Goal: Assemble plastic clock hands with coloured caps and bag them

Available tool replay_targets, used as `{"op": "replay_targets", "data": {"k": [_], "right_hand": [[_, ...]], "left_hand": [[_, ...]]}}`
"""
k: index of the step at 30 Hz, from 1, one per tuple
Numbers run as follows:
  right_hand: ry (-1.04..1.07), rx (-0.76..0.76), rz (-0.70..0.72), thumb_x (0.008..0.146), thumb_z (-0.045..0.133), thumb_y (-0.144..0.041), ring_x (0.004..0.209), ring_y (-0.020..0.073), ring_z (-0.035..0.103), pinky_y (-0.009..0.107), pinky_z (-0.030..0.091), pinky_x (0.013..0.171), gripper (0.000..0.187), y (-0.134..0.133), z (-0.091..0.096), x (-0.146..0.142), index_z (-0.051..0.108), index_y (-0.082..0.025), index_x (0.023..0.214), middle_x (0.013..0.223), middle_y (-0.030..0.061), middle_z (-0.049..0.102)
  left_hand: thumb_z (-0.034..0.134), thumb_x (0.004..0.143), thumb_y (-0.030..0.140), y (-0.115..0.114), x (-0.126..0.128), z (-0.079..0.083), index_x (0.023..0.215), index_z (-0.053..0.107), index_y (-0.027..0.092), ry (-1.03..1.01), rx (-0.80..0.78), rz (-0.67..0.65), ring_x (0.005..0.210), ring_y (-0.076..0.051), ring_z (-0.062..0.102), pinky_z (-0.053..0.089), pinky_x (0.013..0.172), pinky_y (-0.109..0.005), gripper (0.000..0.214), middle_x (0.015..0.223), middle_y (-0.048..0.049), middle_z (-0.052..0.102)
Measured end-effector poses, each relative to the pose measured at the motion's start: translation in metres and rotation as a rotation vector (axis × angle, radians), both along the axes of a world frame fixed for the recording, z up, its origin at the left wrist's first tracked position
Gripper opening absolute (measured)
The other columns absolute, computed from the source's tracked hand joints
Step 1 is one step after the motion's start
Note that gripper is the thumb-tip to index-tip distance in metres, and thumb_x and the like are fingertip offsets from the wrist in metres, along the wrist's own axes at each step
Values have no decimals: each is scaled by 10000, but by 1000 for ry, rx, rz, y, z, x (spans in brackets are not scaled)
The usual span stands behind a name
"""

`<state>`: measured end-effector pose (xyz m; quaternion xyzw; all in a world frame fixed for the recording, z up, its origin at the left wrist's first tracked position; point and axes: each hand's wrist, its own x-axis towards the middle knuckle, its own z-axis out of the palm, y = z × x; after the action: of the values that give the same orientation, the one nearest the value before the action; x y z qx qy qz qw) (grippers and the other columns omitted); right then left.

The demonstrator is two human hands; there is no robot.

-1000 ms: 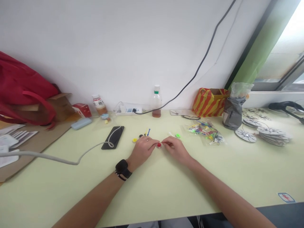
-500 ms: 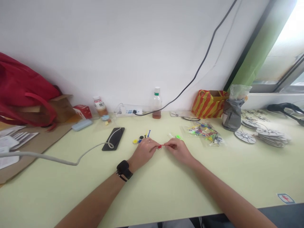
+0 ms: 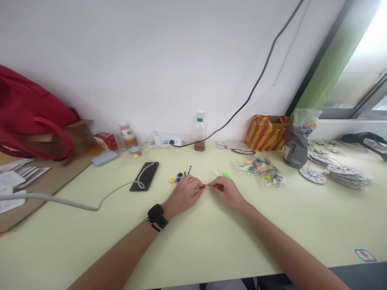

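My left hand [image 3: 183, 194], a black watch on its wrist, rests on the pale green table [image 3: 193, 237] and pinches a small red round piece [image 3: 202, 187]. My right hand [image 3: 226, 191] faces it, fingers closed on a thin red pin [image 3: 207, 185] whose tip meets the red piece. Just behind my left hand lie small yellow, blue and black round pieces [image 3: 176, 179] and a blue pin [image 3: 189, 169]. A green piece [image 3: 226, 174] lies behind my right hand.
A black phone [image 3: 144, 176] with a grey cable lies to the left. A clear bag of coloured pins [image 3: 261, 169] lies to the right, with flat patterned discs [image 3: 313, 176] beyond. Bottles, a power strip, a striped bag [image 3: 266, 131] and a red bag [image 3: 27, 117] line the wall.
Both hands stayed together at the table's middle. The red pin in my right hand has come against the red round piece in my left. The camera shifted slightly.
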<state>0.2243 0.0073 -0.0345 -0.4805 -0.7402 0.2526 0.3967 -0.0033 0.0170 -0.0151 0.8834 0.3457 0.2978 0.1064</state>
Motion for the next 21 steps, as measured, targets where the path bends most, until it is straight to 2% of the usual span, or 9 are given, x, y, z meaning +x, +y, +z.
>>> {"op": "replay_targets", "data": {"k": [8, 13, 19, 21], "right_hand": [[11, -13, -36, 890, 617, -226, 707, 189, 593, 308, 467, 637, 175, 1, 0, 0, 790, -206, 910, 809, 57, 699], [-3, -44, 14, 899, 613, -233, 692, 183, 575, 307, 451, 627, 185, 0, 3, 1, 796, -203, 905, 814, 58, 706], [-6, -19, 5, 899, 626, -231, 680, 175, 568, 299, 439, 622, 168, 2, 0, 1, 791, -203, 884, 802, 51, 678], [-12, -27, 23, 904, 626, -230, 669, 168, 562, 295, 434, 617, 166, 2, -1, 1, 789, -204, 908, 801, 43, 672]], "left_hand": [[601, 987, 229, 0, 0, -1, 1058, 637, 246, -6, -23, -5, 1082, -246, 619, 505, 980, -451, 81, 1059, -40, 716], [601, 989, 239, -1, 0, 0, 1055, 639, 244, 5, -34, 0, 1090, -249, 616, 504, 979, -450, 77, 1064, -47, 707], [606, 988, 249, 0, -1, 1, 1182, 638, 258, -2, -33, -1, 1080, -250, 622, 503, 981, -452, 196, 1086, -49, 710], [597, 992, 245, 0, -1, 2, 1171, 648, 258, -2, -19, -17, 1072, -251, 625, 501, 977, -453, 186, 1083, -46, 721]]}}
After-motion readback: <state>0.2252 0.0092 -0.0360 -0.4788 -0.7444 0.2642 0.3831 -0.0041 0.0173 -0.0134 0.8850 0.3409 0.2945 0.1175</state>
